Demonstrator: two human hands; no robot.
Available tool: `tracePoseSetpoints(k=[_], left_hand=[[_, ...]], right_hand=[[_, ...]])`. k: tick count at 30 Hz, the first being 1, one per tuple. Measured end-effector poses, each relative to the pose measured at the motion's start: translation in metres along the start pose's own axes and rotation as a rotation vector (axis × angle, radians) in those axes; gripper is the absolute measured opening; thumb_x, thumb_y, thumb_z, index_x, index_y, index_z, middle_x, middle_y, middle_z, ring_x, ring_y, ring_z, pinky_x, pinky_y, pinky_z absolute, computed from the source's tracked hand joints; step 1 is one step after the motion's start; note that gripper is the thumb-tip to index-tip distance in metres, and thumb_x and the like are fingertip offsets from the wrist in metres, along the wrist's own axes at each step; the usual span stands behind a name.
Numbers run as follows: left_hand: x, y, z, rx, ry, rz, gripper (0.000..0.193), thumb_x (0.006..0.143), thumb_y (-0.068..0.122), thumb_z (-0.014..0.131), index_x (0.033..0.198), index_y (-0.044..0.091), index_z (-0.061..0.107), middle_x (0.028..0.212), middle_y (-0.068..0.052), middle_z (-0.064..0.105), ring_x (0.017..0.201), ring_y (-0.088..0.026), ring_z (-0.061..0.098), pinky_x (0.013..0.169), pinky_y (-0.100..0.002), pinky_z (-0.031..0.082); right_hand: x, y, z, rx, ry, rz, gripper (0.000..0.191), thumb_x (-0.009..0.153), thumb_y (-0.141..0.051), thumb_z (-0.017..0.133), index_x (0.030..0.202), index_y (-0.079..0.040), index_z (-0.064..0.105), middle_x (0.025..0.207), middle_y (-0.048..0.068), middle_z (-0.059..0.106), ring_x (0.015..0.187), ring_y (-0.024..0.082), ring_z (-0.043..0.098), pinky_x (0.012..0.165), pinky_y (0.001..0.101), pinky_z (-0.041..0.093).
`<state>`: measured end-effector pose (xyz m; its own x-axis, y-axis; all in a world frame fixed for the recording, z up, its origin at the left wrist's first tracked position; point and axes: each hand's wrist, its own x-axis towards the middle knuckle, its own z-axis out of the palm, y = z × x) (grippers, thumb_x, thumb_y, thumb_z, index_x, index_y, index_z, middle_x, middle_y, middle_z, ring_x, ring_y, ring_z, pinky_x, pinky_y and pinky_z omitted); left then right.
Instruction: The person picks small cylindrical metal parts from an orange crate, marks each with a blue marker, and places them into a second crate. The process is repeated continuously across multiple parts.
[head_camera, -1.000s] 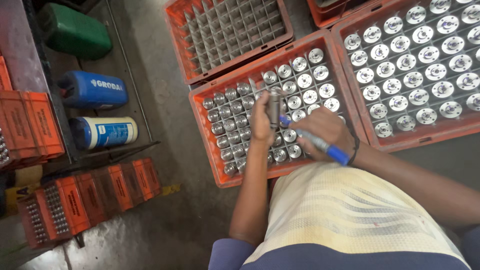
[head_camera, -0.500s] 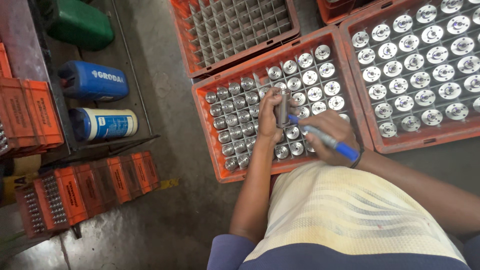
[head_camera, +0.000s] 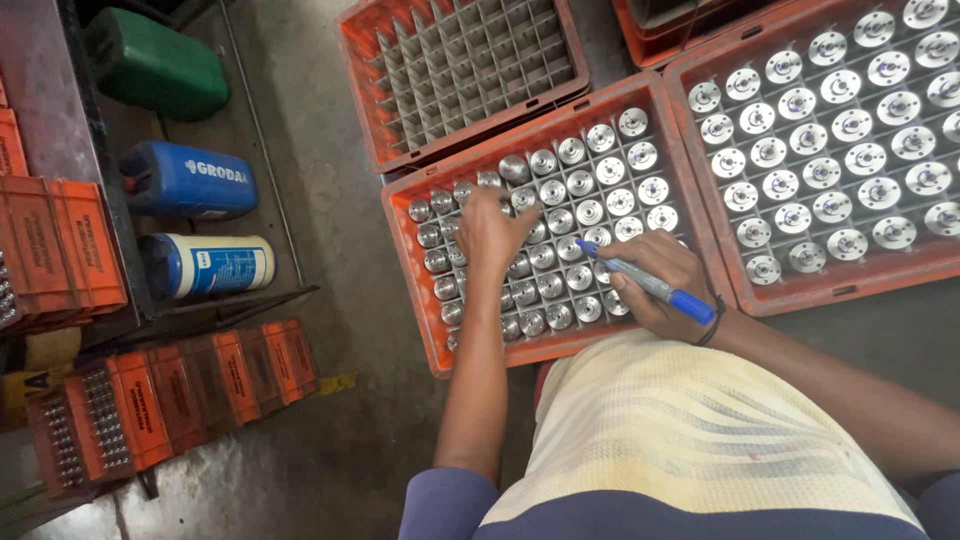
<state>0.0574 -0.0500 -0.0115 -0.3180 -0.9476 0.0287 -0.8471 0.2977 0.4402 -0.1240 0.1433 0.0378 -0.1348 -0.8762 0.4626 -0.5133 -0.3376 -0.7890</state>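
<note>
- Two bare hands work over one orange plastic crate with a grey divider grid (head_camera: 420, 290), its cells filled with round silver metal parts (head_camera: 585, 212); the crate sits on a grey concrete floor (head_camera: 330, 190).
- Left hand (head_camera: 492, 232) lies palm-down on the parts, fingers bent and spread onto the cells just ahead of it; whether it grips one of them cannot be told.
- Right hand (head_camera: 655, 290) is closed around a blue marker pen (head_camera: 650, 285) — the tip points toward the left hand, just short of it, and the blue cap end sticks out past the wrist; the hand rests on the crate's near corner.
- Beyond the left hand stands a second orange crate with empty grey dividers (head_camera: 460, 70), touching the first.
- Right of the right hand, just beside it, a third orange crate (head_camera: 850, 290) holds larger silver discs.
- Well to the left of the left hand lie a blue canister (head_camera: 190, 182), a white and blue canister (head_camera: 210, 266) and a green jerrycan (head_camera: 160, 65); nearer the person, stacked orange boxes (head_camera: 170, 400).
</note>
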Motion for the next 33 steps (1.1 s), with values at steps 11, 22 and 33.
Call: tracePoseSetpoints(k=[11, 22, 33], left_hand=[[-0.012, -0.008, -0.022, -1.433, -0.160, -0.186, 0.045, 0.087, 0.032, 0.075, 0.124, 0.007, 0.065, 0.110, -0.008, 0.071, 0.089, -0.014, 0.070, 0.077, -0.030, 0.060], [-0.055, 0.024, 0.038, -1.579, -0.330, -0.360, 0.032, 0.100, 0.037, 0.056, 0.114, 0.008, 0.060, 0.096, -0.007, 0.068, 0.061, -0.010, 0.061, 0.050, -0.025, 0.051], [-0.042, 0.020, 0.028, -1.726, -0.516, -0.290, 0.032, 0.098, 0.035, 0.053, 0.108, 0.005, 0.053, 0.081, -0.016, 0.072, 0.065, -0.023, 0.072, 0.055, -0.033, 0.061]], right_hand=[[0.010, -0.009, -0.001, -0.052, -0.073, -0.123, 0.023, 0.087, -0.010, 0.068, 0.108, -0.002, 0.068, 0.090, 0.011, 0.070, 0.079, 0.028, 0.065, 0.075, 0.0421, 0.049], [0.006, -0.004, 0.004, -0.013, -0.096, -0.142, 0.026, 0.086, -0.011, 0.069, 0.110, -0.004, 0.069, 0.085, 0.011, 0.067, 0.078, 0.029, 0.063, 0.076, 0.0419, 0.048], [0.006, -0.006, 0.004, 0.032, -0.151, -0.135, 0.021, 0.088, -0.014, 0.068, 0.107, -0.004, 0.069, 0.089, 0.011, 0.071, 0.079, 0.028, 0.065, 0.076, 0.0421, 0.049]])
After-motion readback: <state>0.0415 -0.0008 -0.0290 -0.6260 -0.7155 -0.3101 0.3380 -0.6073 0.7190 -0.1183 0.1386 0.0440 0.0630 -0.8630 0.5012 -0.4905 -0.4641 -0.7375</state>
